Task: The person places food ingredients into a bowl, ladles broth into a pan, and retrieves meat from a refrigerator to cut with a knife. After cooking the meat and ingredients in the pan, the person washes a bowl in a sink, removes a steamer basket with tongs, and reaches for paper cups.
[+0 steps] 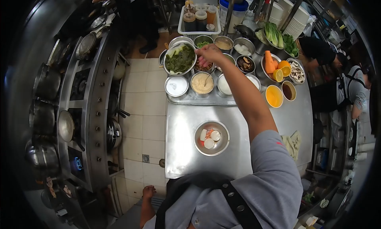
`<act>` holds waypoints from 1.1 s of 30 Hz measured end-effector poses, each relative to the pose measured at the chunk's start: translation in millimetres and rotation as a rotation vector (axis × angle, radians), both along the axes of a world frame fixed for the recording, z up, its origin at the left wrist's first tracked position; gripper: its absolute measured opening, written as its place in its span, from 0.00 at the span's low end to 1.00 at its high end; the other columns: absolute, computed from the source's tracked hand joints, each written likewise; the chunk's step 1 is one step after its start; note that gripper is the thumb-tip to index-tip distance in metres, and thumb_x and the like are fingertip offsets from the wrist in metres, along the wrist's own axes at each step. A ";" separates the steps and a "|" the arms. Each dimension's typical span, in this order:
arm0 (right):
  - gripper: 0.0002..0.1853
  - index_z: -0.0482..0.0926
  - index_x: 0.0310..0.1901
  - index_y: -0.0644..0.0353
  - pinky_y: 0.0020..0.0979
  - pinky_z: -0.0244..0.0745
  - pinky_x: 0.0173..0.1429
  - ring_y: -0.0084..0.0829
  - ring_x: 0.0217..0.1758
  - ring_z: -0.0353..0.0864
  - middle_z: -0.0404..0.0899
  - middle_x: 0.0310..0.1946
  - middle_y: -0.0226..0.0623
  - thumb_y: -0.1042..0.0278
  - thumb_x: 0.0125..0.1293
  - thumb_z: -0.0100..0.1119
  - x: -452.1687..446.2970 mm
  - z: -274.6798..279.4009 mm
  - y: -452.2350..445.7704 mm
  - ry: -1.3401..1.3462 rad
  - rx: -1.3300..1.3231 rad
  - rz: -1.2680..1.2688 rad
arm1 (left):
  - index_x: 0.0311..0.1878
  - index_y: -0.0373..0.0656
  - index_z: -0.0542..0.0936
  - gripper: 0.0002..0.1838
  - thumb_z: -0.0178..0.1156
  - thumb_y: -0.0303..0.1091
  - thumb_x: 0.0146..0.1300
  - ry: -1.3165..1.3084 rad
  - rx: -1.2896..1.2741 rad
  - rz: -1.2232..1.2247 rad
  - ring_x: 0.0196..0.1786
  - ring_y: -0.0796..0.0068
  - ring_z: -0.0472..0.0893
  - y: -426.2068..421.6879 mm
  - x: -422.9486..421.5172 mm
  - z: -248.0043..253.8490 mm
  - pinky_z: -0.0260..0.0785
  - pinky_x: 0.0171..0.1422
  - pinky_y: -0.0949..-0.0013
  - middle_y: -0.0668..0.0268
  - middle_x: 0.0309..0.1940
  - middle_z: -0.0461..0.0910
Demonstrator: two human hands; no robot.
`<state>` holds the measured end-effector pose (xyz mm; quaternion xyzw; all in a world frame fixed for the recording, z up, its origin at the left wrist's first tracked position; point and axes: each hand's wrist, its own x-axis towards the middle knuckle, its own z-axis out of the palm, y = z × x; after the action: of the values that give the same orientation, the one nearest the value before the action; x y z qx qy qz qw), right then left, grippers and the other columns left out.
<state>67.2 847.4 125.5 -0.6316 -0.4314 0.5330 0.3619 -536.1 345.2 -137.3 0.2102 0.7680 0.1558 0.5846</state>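
My right hand [210,54] reaches over the back row of metal bowls, its fingers pressed together at the right rim of a bowl of dark leafy greens [179,60]. What they pinch is too small to make out. Pink pieces [203,63] show just beneath that hand. Low beside my body, my left hand [149,192] is curled closed with nothing visible in it. A metal bowl [201,149] on the steel table holds white round pieces [208,143] and some orange-red strips. Bowls of white powder [176,86] and pale crumbs with a spoon [202,83] stand in front of the greens.
A stove [99,98] with a lit burner [78,163] runs along the left. Carrots and cut oranges [271,64], an orange-yellow liquid [274,96] and a cloth [293,145] are at right. A basket of bottles [199,21] stands behind. Other people work at the right and top left.
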 end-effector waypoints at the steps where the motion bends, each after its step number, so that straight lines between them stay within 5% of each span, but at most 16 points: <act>1: 0.11 0.75 0.35 0.66 0.31 0.77 0.22 0.31 0.20 0.80 0.78 0.25 0.41 0.66 0.58 0.59 9.1 -2.5 -0.4 -0.080 0.045 -0.013 | 0.40 0.31 0.73 0.11 0.56 0.30 0.60 0.015 -0.014 -0.002 0.29 0.69 0.79 1.1 2.3 2.2 0.76 0.30 0.68 0.58 0.29 0.77; 3: 0.13 0.75 0.36 0.66 0.32 0.77 0.25 0.32 0.19 0.79 0.79 0.26 0.41 0.64 0.57 0.60 37.6 -5.8 -1.6 -0.240 0.139 -0.035 | 0.40 0.32 0.73 0.11 0.56 0.31 0.60 0.030 -0.021 0.017 0.29 0.70 0.79 5.0 10.9 11.7 0.76 0.30 0.68 0.58 0.29 0.77; 6: 0.15 0.77 0.40 0.64 0.36 0.78 0.33 0.37 0.27 0.82 0.81 0.31 0.43 0.66 0.52 0.62 73.8 -23.9 -2.1 -0.979 0.167 0.231 | 0.41 0.32 0.73 0.11 0.55 0.31 0.61 0.051 -0.019 0.039 0.29 0.71 0.79 14.0 23.5 27.2 0.75 0.30 0.69 0.59 0.29 0.78; 9: 0.13 0.82 0.38 0.59 0.37 0.76 0.45 0.41 0.45 0.80 0.80 0.40 0.46 0.70 0.48 0.58 70.6 -37.0 -8.0 -1.251 -0.044 0.515 | 0.41 0.32 0.73 0.10 0.55 0.31 0.61 0.086 -0.042 -0.018 0.29 0.71 0.79 19.3 25.4 30.1 0.74 0.30 0.69 0.59 0.30 0.78; 10: 0.12 0.82 0.37 0.59 0.38 0.76 0.46 0.41 0.45 0.80 0.80 0.40 0.46 0.71 0.49 0.56 70.2 -47.6 -10.2 -1.308 0.055 0.521 | 0.40 0.32 0.73 0.10 0.55 0.30 0.61 0.085 -0.039 -0.024 0.30 0.71 0.79 20.9 23.7 30.1 0.75 0.30 0.69 0.59 0.30 0.78; 31: 0.10 0.81 0.29 0.63 0.41 0.74 0.39 0.47 0.37 0.80 0.80 0.35 0.50 0.67 0.50 0.54 91.7 -108.1 11.8 -1.245 0.170 0.576 | 0.40 0.33 0.74 0.11 0.54 0.33 0.63 0.159 0.059 -0.124 0.31 0.70 0.80 -24.7 26.3 31.5 0.74 0.35 0.69 0.59 0.30 0.78; 32: 0.11 0.81 0.30 0.63 0.40 0.74 0.41 0.45 0.39 0.80 0.80 0.36 0.48 0.66 0.52 0.53 82.3 -91.4 -0.9 -1.164 0.131 0.409 | 0.41 0.33 0.74 0.11 0.54 0.33 0.62 0.160 0.084 -0.106 0.31 0.70 0.80 -22.7 33.6 41.1 0.74 0.35 0.69 0.60 0.30 0.78; 33: 0.11 0.82 0.33 0.61 0.39 0.73 0.46 0.44 0.42 0.79 0.80 0.37 0.46 0.64 0.54 0.53 101.5 -130.0 21.2 -1.222 0.218 0.524 | 0.41 0.33 0.74 0.11 0.54 0.33 0.62 0.169 0.113 -0.070 0.31 0.70 0.80 -25.5 35.3 50.0 0.74 0.36 0.69 0.60 0.30 0.78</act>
<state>168.8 868.7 -4.5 -0.6541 -0.7488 0.1033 -0.0268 -500.8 319.7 -87.3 0.2820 0.7966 0.1599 0.5102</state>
